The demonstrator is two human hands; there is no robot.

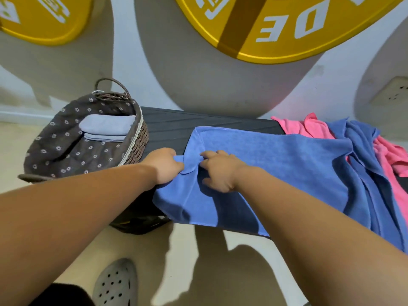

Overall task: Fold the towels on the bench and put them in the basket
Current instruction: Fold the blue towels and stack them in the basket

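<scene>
A blue towel (276, 164) lies spread across the dark bench (167, 129), its near edge hanging over the front. My left hand (164, 165) and my right hand (220, 171) both pinch the towel's left edge, close together, bunching the cloth between them. At the bench's left end stands a wicker basket (136, 142) with a dark flowered lining. Folded pale-blue towels (106, 127) lie stacked inside it.
A heap of pink towels (309, 128) and more blue towels (375, 173) lies on the bench's right end. The wall with yellow round signs (276, 29) is right behind the bench. A grey clog (116, 283) is on the floor below.
</scene>
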